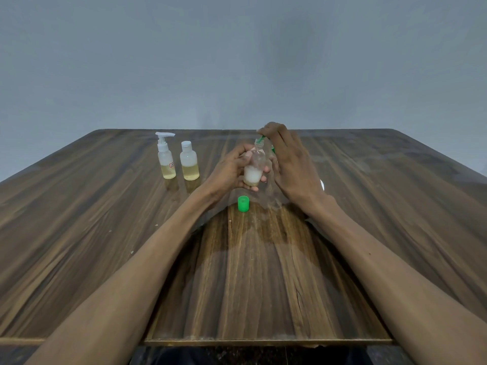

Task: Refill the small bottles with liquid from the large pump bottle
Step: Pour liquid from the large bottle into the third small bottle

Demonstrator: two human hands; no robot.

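Left hand (233, 168) grips small bottle (253, 167), tilted.
Right hand (286, 156) pinches green pump nozzle (261, 139) above it; label text unreadable.

The worktop (250, 285) was dark brown wood-grain laminate, its boards running away from the person, and it carried a pale, dusty smear just below the right hand (287, 164). A lighter strip edged its near side, far below both hands. Behind the worktop, above and beyond the hands, rose a plain grey-blue wall (237, 61). A small white thing (322, 184) peeked out just right of the right hand, too hidden to identify.
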